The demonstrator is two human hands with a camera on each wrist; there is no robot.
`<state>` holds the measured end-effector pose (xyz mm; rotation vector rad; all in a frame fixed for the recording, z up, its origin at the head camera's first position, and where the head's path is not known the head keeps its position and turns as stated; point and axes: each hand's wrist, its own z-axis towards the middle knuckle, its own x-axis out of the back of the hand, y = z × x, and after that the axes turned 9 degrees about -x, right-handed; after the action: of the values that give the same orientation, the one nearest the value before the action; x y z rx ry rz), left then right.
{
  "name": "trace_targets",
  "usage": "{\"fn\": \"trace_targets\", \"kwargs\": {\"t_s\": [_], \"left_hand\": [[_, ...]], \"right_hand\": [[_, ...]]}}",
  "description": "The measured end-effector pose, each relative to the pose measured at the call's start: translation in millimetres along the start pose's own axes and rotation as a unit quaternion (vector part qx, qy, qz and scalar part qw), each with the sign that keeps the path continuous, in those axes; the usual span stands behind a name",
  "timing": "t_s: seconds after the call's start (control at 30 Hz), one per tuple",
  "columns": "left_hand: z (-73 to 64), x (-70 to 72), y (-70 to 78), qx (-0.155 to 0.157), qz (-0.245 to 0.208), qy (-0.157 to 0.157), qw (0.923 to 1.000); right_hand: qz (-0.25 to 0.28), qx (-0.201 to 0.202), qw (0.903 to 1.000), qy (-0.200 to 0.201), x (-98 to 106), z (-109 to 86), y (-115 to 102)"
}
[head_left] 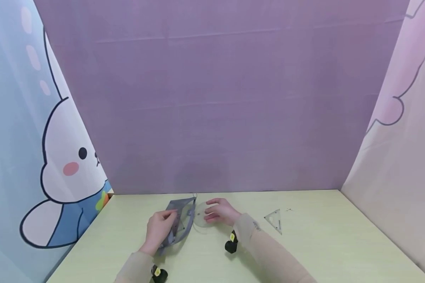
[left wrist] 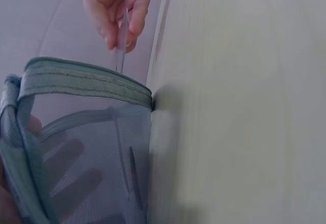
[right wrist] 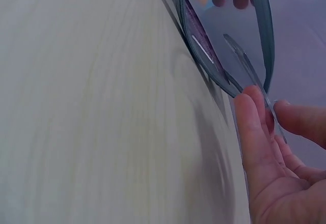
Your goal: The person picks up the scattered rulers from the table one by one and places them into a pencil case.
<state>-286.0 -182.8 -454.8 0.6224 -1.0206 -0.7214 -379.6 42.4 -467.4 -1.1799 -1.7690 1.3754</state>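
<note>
A grey-blue mesh zipper pouch [head_left: 178, 204] stands with its mouth spread toward the right. My left hand [head_left: 161, 228] grips its upper edge, with several fingers showing through the mesh [left wrist: 102, 132] in the left wrist view. Between thumb and fingers, my right hand [head_left: 223, 212] pinches a thin clear plastic protractor [head_left: 200, 216] with a rounded edge. The protractor's leading edge reaches into the pouch's mouth in the right wrist view. Inside the pouch lie a dark thin strip [left wrist: 135, 178] and other flat pieces, partly veiled by the mesh.
A clear triangular set square [head_left: 279, 227] lies on the pale wooden table [head_left: 322, 243] to the right, with a small dark mark beside it. A purple cloth backdrop [head_left: 226, 118] rises behind the table's far edge. Printed curtains hang on both sides.
</note>
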Motion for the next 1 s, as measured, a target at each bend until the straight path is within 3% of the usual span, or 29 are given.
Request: {"fn": "trace_targets", "kwargs": {"t_s": [0.43,0.67,1.0], "left_hand": [[-0.7,-0.2,-0.1,-0.005,0.002,0.003,1.0000],[-1.5,-0.3,0.6,-0.003,-0.003,0.005,1.0000],[-2.3,0.4,2.5,0.000,-0.004,0.007,1.0000]], "right_hand": [[-0.019,0.009,0.9998,0.003,-14,5.6,0],[-0.020,0.033,0.9992,0.003,-21,5.1,-1],[-0.012,0.011,0.9993,0.032,-30,15.3,-1]]}}
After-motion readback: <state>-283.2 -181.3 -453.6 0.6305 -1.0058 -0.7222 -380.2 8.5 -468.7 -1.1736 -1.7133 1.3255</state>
